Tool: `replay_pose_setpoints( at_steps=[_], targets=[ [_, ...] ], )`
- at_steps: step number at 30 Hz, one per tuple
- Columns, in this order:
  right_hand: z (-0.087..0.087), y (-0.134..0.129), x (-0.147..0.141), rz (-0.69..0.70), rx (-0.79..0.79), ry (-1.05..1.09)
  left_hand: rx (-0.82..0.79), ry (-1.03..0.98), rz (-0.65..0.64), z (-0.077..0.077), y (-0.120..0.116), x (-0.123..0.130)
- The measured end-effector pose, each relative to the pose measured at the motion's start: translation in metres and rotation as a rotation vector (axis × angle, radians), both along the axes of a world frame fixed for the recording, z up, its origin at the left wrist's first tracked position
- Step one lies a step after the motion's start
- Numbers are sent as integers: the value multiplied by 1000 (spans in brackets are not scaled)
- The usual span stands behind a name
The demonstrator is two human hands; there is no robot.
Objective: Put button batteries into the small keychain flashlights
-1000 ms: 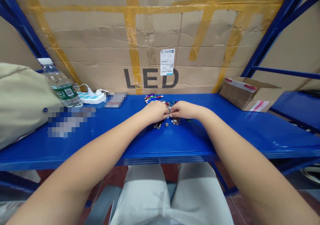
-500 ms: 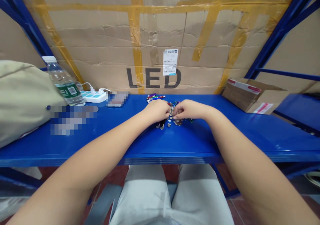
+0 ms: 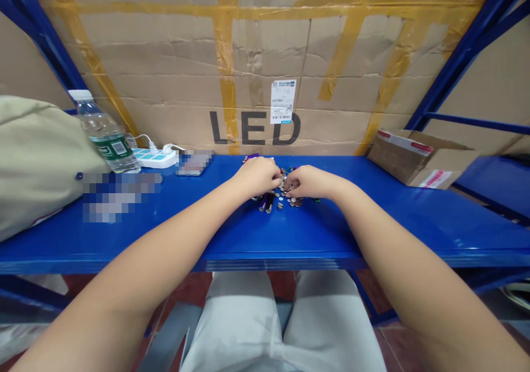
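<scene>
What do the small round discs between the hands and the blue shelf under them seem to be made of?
The small round discs look like metal with a polished finish: they are silvery and show bright glints, though they are too small to be sure. The blue shelf looks like painted sheet steel: it has a smooth, glossy coat that reflects light, and a folded front edge.

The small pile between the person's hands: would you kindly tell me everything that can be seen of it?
The pile lies loosely heaped on the blue shelf. It holds many small, round, silvery and coppery metal pieces, with short dark cylinders at its near left and coloured bits at its far side. The left hand and right hand hide part of it, their fingertips at its middle. The pieces are too small to identify.
</scene>
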State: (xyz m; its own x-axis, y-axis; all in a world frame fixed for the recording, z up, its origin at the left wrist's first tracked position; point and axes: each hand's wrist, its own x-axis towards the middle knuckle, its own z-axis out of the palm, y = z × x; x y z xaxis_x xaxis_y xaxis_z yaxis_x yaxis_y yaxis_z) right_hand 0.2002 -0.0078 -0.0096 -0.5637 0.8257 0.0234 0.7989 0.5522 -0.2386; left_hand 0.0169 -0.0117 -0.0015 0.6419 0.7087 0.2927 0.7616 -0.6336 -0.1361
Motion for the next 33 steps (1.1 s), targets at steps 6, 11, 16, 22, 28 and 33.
replay_pose_setpoints(
  at_steps=[6, 11, 16, 22, 28, 33],
  targets=[
    [-2, 3, -1, 21, 11, -17, -3, -42, 24, 1, 5, -5],
    [-5, 5, -3, 7, 29, -40, -35, -35, 17, -2, 8, -6],
    [-4, 3, -3, 5, 35, -60, -77, -13, -13, -6, 10, -7],
    [-4, 5, -1, 16, 32, -55, -101, 11, -51, -11, 14, -4],
    [-4, 8, 0, -13, 80, 22, -101, 33, -54, -15, 17, 0],
    [5, 13, 20, -181, 256, 183, -82, 41, -62, -12, 16, -1]
  ],
)
